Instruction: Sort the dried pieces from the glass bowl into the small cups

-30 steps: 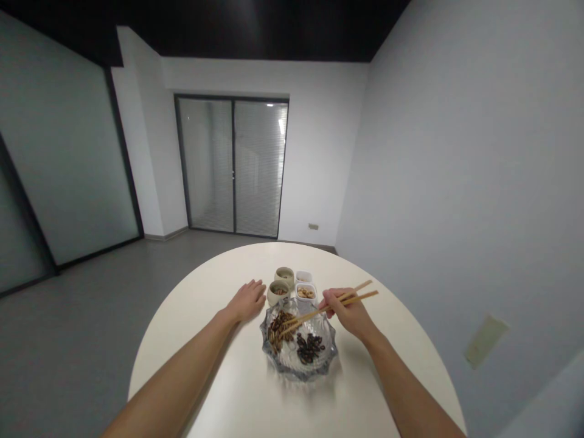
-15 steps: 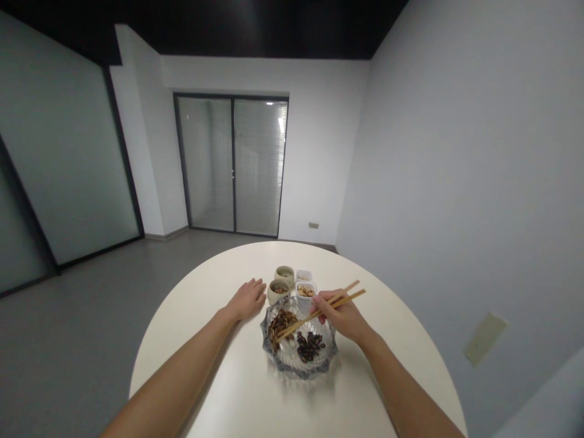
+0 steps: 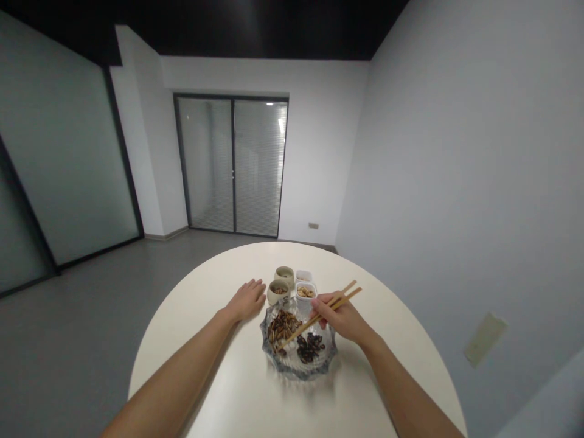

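Cups (image 3: 275, 300), white tubs (image 3: 306, 292) just behind glass bowl (image 3: 298, 370); chopsticks (image 3: 304, 328) slant across.

Office-like room: frosted glass partition (image 3: 59, 146), blind-backed glass doors (image 3: 232, 164).

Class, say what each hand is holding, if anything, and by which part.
The right hand holds the chopsticks near their middle, upper ends jutting past the hand. The left hand holds nothing; it lies palm down on the table.
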A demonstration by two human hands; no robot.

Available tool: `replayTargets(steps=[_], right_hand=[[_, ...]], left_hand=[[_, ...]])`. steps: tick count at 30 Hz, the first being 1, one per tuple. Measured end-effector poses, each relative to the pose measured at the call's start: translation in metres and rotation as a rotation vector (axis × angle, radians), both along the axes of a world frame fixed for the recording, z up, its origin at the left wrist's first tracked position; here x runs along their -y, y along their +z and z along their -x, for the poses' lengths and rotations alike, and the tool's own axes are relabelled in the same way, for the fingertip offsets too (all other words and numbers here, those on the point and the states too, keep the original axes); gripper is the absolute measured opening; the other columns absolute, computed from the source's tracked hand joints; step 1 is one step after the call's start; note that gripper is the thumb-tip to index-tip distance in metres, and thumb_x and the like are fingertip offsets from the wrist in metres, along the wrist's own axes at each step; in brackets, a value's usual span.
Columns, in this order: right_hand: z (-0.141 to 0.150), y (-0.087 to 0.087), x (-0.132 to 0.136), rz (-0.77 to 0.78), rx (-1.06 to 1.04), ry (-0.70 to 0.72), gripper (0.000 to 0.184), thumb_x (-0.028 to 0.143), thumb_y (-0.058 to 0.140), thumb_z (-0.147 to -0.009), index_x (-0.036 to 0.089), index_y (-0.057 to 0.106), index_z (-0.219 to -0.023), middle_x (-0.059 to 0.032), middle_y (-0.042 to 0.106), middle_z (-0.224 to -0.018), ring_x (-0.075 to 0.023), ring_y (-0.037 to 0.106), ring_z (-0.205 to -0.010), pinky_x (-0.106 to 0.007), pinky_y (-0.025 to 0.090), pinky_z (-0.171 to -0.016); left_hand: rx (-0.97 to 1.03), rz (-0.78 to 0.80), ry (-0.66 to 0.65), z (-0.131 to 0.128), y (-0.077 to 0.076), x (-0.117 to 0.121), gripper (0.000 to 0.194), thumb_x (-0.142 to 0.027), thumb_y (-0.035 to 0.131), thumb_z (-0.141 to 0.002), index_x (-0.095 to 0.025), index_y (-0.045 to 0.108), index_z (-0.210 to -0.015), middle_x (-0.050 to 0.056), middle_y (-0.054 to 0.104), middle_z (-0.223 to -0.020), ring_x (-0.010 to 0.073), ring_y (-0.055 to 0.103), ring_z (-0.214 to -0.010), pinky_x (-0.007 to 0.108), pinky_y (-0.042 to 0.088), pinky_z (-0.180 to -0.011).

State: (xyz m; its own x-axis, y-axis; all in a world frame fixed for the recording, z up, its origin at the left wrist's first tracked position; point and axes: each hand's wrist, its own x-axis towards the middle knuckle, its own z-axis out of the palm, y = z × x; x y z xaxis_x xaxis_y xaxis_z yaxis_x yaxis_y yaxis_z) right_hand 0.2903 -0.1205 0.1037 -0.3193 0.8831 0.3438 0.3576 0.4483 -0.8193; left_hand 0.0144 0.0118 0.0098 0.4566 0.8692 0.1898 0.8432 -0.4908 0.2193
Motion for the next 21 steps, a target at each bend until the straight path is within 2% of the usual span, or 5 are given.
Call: replayTargets(steps=[4,9,13,17,21], right_hand=[[-0.003,0.000,-0.003,-0.074,-0.070,-0.074,0.053,0.059,0.054,-0.091,0.016,0.074,-0.069,-0.0019,0.060,-0.047,-0.0132,0.055,-0.044,-0.023,0.044,-0.046],[-0.003,-0.005,-0.012,-0.223,-0.194,-0.311,0.056,0.064,0.051,-0.090,0.017,0.074,-0.072,-0.0022,0.061,-0.049,-0.0157,0.057,-0.048,-0.026,0.048,-0.050],[0.002,-0.010,-0.015,-0.311,-0.221,-0.436,0.054,0.063,0.049,-0.092,0.018,0.073,-0.073,-0.0019,0.061,-0.052,-0.0166,0.059,-0.051,-0.028,0.050,-0.054],[0.005,-0.015,-0.017,-0.343,-0.187,-0.481,0.053,0.061,0.047,-0.094,0.019,0.073,-0.075,-0.0021,0.062,-0.055,-0.0176,0.061,-0.055,-0.028,0.050,-0.057],[0.006,-0.021,-0.021,-0.331,-0.180,-0.455,0.051,0.059,0.049,-0.094,0.018,0.074,-0.078,-0.0022,0.064,-0.058,-0.0180,0.062,-0.057,-0.028,0.049,-0.059]], left_hand=[[-0.003,0.002,0.004,0.001,0.001,0.001,0.048,-0.039,0.034,-0.099,-0.021,0.046,-0.142,0.011,0.036,-0.155,0.0306,0.030,-0.144,0.049,0.024,-0.117],[-0.006,0.015,0.005,0.001,-0.001,0.001,0.049,-0.040,0.033,-0.099,-0.020,0.045,-0.143,0.011,0.035,-0.156,0.0312,0.028,-0.145,0.049,0.024,-0.118],[0.002,0.024,0.006,0.001,-0.002,0.000,0.051,-0.041,0.032,-0.099,-0.019,0.044,-0.144,0.011,0.034,-0.157,0.0320,0.027,-0.145,0.050,0.024,-0.118],[0.007,0.018,0.006,0.001,-0.002,0.000,0.051,-0.040,0.033,-0.099,-0.019,0.045,-0.143,0.011,0.035,-0.156,0.0316,0.028,-0.145,0.050,0.024,-0.118],[0.008,0.015,-0.001,0.001,-0.002,0.000,0.050,-0.040,0.033,-0.099,-0.020,0.045,-0.143,0.011,0.035,-0.156,0.0315,0.028,-0.145,0.050,0.024,-0.118]])
